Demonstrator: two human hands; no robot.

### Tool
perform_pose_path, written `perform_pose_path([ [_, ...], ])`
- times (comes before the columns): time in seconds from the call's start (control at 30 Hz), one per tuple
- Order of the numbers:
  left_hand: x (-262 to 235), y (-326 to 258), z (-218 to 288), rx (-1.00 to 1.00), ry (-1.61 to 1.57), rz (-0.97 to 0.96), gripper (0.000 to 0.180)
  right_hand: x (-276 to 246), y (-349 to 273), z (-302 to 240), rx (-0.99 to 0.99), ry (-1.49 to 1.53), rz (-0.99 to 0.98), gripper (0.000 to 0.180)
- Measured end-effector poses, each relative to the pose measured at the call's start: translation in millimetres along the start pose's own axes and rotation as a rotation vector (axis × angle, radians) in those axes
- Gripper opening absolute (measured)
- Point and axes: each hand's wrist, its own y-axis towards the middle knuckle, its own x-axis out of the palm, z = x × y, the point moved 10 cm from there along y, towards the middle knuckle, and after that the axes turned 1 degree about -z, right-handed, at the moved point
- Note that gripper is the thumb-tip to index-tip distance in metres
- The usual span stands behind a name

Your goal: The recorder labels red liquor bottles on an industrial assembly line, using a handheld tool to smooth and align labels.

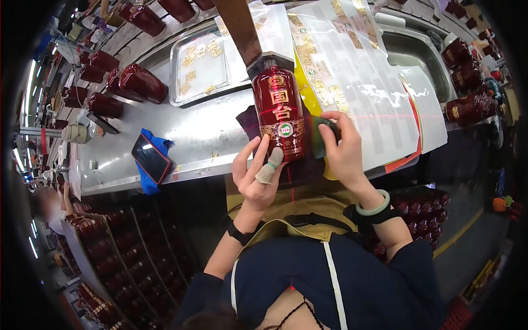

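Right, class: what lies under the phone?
Under the phone, a blue cloth shows, sticking out past some edges. Whatever lies beneath its middle is covered and cannot be seen.

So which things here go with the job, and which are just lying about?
Job, it seems:
red bottle, left hand touching it
green pad, blurred, in right hand
gold-patterned sheets

Probably just lying about:
phone
blue cloth under it

Steel worktable (118, 157); grey floor (467, 254), yellow line (457, 237); apparently strip lights (29, 82) far left.
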Motion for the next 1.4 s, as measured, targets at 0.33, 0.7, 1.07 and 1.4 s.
perform_pose_path([
  [0.33, -11, -11, -6, -0.180, 0.064, -0.002, 0.047, 0, -13, -1, 0.004, -0.018, 0.017, 0.022],
  [0.7, -3, -13, 13, 0.034, 0.099, -0.029, 0.037, -90, 29, 58, 0.165, 0.306, 0.082, 0.021],
  [1.07, 4, -1, -4, -0.151, -0.052, -0.120, 0.059, -277, 135, 205, 0.488, -0.848, 0.016, 0.060],
  [1.4, 49, -29, -32, -0.518, -0.237, -0.459, 0.068, -369, 153, 284, 0.747, -0.826, 0.054, 0.092],
])
